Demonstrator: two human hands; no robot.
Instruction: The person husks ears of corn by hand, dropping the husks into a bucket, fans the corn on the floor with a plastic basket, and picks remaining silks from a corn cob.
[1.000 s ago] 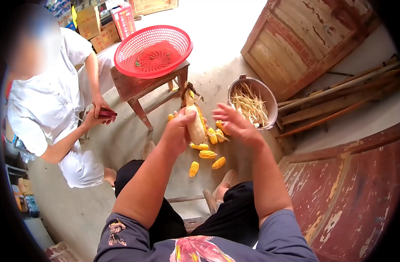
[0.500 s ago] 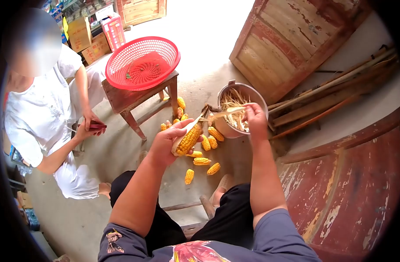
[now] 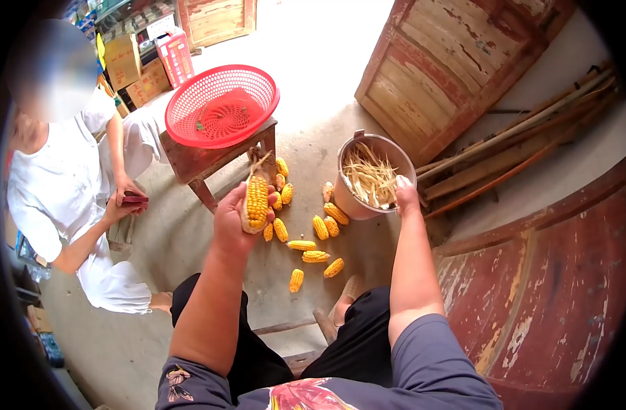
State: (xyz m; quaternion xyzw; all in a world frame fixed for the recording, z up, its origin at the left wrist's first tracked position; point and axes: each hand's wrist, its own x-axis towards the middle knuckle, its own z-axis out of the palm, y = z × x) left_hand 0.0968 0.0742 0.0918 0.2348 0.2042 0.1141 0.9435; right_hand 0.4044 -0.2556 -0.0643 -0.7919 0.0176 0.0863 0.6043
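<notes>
My left hand (image 3: 232, 212) is wrapped around an ear of corn (image 3: 257, 201). Its yellow kernels face me, and some pale husk stays along its side and at its upper end. At the right rim of a bucket (image 3: 347, 195) is my right hand (image 3: 408, 195), fingers closed at the husks. Glare there hides what they hold. Loose dry corn husks (image 3: 368, 171) fill much of the bucket. Several bare ears of corn (image 3: 316, 256) lie on the floor between my hands and below them.
A red plastic basket (image 3: 224, 113) rests on a wooden stool (image 3: 183, 160). To the left sits a person in white (image 3: 60, 184), holding a dark red object (image 3: 135, 200). Wooden poles (image 3: 525, 147) lean at the right, near a worn door panel (image 3: 450, 75). Cardboard boxes (image 3: 125, 61) stand behind.
My left hand has moved left and up with the ear, now more upright. My right hand, which was pulling a husk strip off it, has come away to the bucket's right rim.
</notes>
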